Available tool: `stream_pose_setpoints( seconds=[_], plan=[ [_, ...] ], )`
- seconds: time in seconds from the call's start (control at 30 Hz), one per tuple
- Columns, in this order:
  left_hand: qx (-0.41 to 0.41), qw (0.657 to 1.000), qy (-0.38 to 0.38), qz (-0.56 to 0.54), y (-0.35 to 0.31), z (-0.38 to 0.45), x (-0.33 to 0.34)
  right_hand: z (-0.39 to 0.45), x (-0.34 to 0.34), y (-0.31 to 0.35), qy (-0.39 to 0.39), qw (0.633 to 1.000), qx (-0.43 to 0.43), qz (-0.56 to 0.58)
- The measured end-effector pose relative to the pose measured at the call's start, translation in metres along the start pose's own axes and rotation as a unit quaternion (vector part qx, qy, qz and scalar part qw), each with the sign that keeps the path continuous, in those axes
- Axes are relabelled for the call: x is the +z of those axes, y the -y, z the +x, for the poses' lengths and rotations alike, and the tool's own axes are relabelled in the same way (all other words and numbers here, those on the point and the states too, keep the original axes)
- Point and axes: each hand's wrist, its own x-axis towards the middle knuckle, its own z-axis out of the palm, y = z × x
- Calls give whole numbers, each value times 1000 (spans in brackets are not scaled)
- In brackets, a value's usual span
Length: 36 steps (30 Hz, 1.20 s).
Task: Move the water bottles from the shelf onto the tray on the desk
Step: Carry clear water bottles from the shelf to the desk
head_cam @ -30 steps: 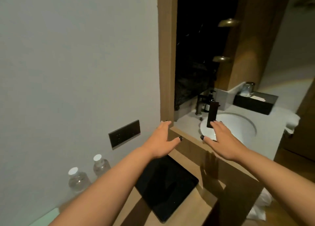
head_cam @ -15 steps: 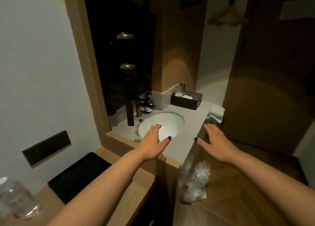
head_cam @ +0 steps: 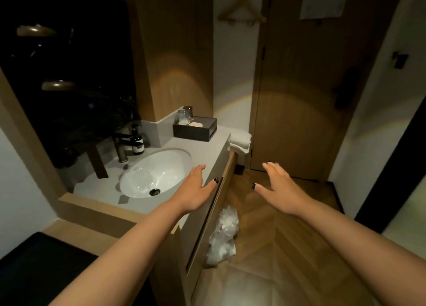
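Both hands empty, no water bottles in view.

Left hand (head_cam: 196, 191) over the near right edge of the sink tabletop (head_cam: 207, 149), right hand (head_cam: 280, 188) above the floor; fingers straight, each grip wide, holding nothing. Bottles likely light, smooth, slightly squashy: take around mid-body. Black tray (head_cam: 41, 268) near left.

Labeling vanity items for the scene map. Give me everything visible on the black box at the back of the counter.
The black box is a low, rectangular, matte dark container with a slot-like recess along its front right side. It sits flat at the back of the grey counter, against the wooden wall panel. Upturned clear glasses stand at its far left end, and pale flat items, too small to identify, lie on its top. A folded white towel lies to its right, apart from it. Neither hand touches it.
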Motion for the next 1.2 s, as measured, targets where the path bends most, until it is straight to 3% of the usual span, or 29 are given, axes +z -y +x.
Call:
stream_pose_setpoints(
  seconds=[0.37, 0.7, 1.0, 1.2],
  plan=[
    [30, 998, 51, -10, 18, 148, 40, 115, 15, -53, -20, 1000, 8, 4],
    [43, 996, 79, -7, 37, 304, 44, 259, 22, -87, -36, 996, 83, 4],
    [36, 993, 111, -18, 38, 396, 71, 339, 28, -131, -3, 992, 125, 3],
    [13, 993, 113, -19, 33, 464, 102, 406, 29, -178, 14, 994, 109, 3]
  ],
)
